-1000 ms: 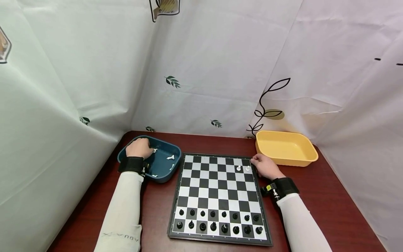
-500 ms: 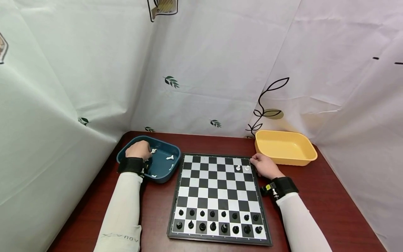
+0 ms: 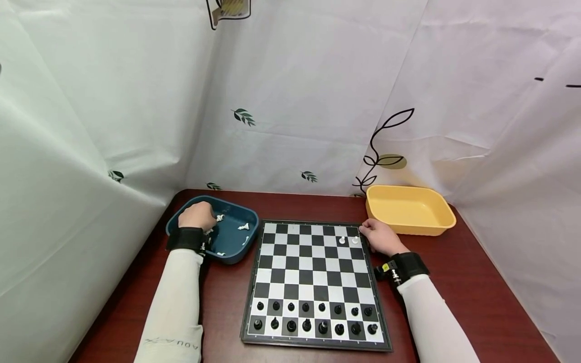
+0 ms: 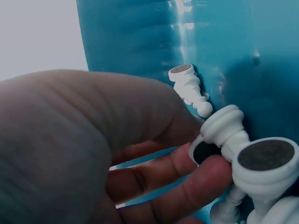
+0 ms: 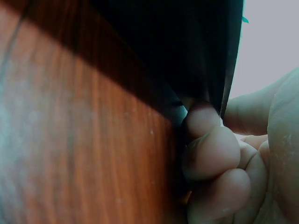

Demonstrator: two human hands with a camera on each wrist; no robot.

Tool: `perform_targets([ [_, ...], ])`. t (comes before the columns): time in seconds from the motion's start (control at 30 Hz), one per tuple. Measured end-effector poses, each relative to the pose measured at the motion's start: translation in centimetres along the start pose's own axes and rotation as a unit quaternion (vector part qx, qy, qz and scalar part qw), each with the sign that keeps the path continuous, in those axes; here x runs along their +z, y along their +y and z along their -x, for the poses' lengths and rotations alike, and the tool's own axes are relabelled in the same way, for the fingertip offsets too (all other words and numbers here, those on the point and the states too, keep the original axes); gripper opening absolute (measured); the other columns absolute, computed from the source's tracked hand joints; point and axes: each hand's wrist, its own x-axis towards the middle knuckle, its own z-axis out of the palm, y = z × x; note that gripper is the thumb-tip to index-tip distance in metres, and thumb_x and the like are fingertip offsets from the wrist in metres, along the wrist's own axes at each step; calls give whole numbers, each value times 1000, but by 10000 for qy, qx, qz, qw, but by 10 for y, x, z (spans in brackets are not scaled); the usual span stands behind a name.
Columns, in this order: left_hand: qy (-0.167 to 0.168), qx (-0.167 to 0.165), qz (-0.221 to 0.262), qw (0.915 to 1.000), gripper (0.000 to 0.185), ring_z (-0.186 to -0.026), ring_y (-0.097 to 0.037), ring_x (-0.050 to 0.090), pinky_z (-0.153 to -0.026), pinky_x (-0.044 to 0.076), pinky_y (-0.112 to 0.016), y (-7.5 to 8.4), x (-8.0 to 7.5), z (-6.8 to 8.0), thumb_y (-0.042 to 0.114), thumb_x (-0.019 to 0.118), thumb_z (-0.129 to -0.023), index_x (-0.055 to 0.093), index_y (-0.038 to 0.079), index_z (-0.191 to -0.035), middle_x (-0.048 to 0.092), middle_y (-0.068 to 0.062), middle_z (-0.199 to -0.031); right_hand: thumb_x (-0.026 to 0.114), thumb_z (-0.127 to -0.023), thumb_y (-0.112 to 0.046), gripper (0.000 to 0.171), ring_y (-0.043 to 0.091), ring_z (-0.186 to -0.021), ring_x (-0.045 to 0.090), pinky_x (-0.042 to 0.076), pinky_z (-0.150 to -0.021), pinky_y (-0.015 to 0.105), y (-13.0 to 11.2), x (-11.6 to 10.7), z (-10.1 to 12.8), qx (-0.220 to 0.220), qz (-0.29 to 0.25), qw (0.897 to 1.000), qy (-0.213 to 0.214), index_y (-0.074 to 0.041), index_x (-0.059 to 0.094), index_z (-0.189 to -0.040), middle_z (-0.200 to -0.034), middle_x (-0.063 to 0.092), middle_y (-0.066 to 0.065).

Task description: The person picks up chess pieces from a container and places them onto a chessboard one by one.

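Observation:
My left hand [image 3: 197, 216] is down in the blue bin [image 3: 250, 208] at the board's left. In the left wrist view, its thumb and curled fingers [image 4: 205, 182] pinch a white chess piece [image 4: 195, 148] by its dark-bottomed base. Other white pieces lie on their sides around it, one of them a pawn-like piece [image 4: 189, 88]. My right hand [image 3: 383, 237] grips the far right corner of the chessboard [image 3: 313, 262], fingers [image 5: 217, 151] curled below its edge. Two white pawns [image 3: 342, 240] stand near that corner.
Two rows of black chess pieces [image 3: 306, 325] stand along the board's near side. A yellow bin [image 3: 410, 209] sits behind my right hand at the back of the dark red table [image 3: 472, 282]. White patterned cloth [image 3: 290, 101] hangs around the back and sides.
My left hand has shifted slightly lower within the blue bin, showing more of a white piece beside it. The right hand stays at the board's corner. The head view has drifted a little.

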Motion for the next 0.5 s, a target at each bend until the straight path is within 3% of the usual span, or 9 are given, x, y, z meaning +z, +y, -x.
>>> perform_targets([
  [0.17,89,99,9,9999,51,-51,-17,31,-52,30,-36,-3,-1,-1,6,66,-96,39,22,-55,29,4,-55,55,-116,-26,31,23,-54,62,51,-60,39,-2,0,0,-10,17,10000,25,3,64,-125,-66,60,7],
  [0.37,241,272,157,9992,54,-52,-14,23,-51,23,-32,-6,0,-3,1,62,-96,36,23,-53,25,5,-55,55,-115,-26,32,24,-55,62,52,-60,39,-2,0,1,6,6,10000,11,4,64,-126,-68,60,7],
  [0.47,520,309,126,9981,47,-53,-16,30,-51,27,-33,-9,-1,-2,2,62,-96,46,18,-55,35,2,-56,54,-115,-26,33,24,-55,62,51,-59,39,-1,0,1,-3,4,10000,-6,4,64,-126,-68,60,8],
  [0.5,664,323,106,9972,40,-55,-18,38,-51,33,-34,-10,-1,-2,2,63,-96,55,15,-59,44,-1,-59,54,-115,-26,33,24,-55,62,51,-59,39,-1,0,0,-4,7,10000,-6,4,64,-126,-68,60,8],
])
